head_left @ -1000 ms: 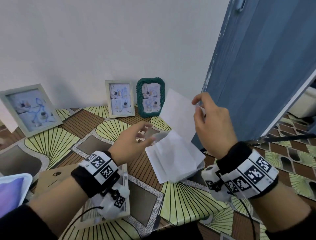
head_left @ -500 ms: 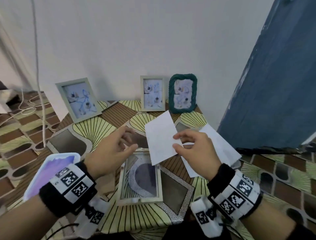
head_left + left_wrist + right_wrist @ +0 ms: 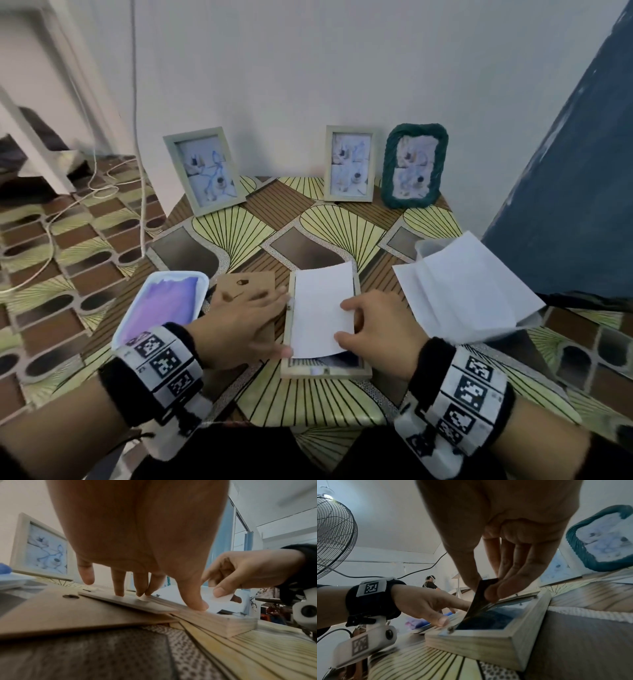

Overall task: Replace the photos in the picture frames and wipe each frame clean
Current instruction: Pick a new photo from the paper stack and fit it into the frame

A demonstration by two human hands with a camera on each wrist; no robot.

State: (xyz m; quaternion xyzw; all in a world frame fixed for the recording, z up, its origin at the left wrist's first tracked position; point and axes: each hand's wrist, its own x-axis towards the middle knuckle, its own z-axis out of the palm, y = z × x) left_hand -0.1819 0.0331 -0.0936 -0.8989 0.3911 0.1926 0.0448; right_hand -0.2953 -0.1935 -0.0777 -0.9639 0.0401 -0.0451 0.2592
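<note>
Photo over face-down frame on counter.
Right hand pinches its near edge; left hand, fingers spread, presses the frame's left rail.

Three frames stand along the wall at the table's back; an open frame lies in front, backing board left, papers right.

Counted: 3 upright frames, 1 flat frame, 1 photo sheet, 1 backing board, 1 tray, 2 hands.
</note>
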